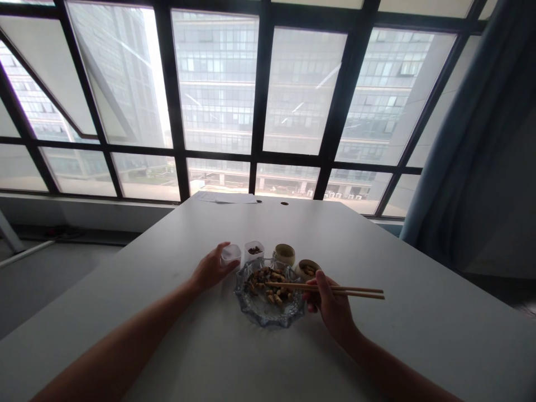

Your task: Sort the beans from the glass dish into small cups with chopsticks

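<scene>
The left hand (213, 267) curled around a translucent cup (230, 254); the right hand (335, 307) held chopsticks (360, 289), tips among brown pieces (274, 276) in the glass dish (259, 306), lower centre of the frame.

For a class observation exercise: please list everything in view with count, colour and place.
Glass bowl: one, clear, table middle.
Plastic cups: two, translucent white, behind bowl, left.
Dark bits: several, brown, right plastic cup.
Round cups: two, olive, behind bowl, right.
Food pieces: many, brown, bowl and right round cup.
Chopsticks: two, light brown, over bowl.
Table: one, white, centre.
Papers: count unclear, white, table's far left.
Holes: two, dark, table's far end.
Window: one, black frames, behind table.
Building: at least one, grey, outside.
Curtain: one, blue, right.
Floor: one, grey, left.
Left hand: one, bare, at left plastic cup.
Right hand: one, bare, on chopsticks.
</scene>
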### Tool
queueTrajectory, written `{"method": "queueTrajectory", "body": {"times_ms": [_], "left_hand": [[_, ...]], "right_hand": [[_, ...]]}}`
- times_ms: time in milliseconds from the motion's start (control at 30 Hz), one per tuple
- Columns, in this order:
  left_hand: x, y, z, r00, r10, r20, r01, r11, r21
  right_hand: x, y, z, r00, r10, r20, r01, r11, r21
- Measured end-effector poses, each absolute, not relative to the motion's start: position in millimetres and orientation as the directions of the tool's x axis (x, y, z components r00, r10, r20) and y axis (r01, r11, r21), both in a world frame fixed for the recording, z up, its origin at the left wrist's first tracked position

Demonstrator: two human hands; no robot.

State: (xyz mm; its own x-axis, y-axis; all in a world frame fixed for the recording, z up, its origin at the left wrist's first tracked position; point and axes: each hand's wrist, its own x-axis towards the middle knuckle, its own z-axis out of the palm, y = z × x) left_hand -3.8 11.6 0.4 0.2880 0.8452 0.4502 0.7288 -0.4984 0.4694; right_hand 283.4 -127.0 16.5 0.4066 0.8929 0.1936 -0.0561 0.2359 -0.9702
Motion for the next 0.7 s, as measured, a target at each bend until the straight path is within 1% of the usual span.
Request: {"method": "queueTrajectory", "body": {"times_ms": [100,367,533,600,700], "left_hand": [[-4.2,12.9,-1.2,0.297,0.835,0.464,0.722,-0.514,0.463],[-5.2,14.1,-4.7,0.330,0.749,0.574,0.654,-0.620,0.433],[-4.9,13.5,-4.3,0.354,0.735,0.579,0.654,-0.637,0.409],[-4.2,12.7,-3.2,0.353,0.739,0.574,0.657,-0.632,0.411],[-2.9,11.6,-1.5,0.359,0.742,0.566,0.655,-0.633,0.414]], "right_hand": [[284.3,-125.7,16.7,0.405,0.894,0.192,-0.054,0.233,-0.971],[284.7,-124.6,16.6,0.412,0.895,0.170,-0.097,0.229,-0.969],[287.0,-124.3,14.0,0.409,0.898,0.160,-0.079,0.210,-0.975],[287.5,-123.8,18.8,0.427,0.884,0.192,-0.045,0.233,-0.971],[281.9,-119.1,34.9,0.446,0.846,0.292,0.029,0.312,-0.949]]}}
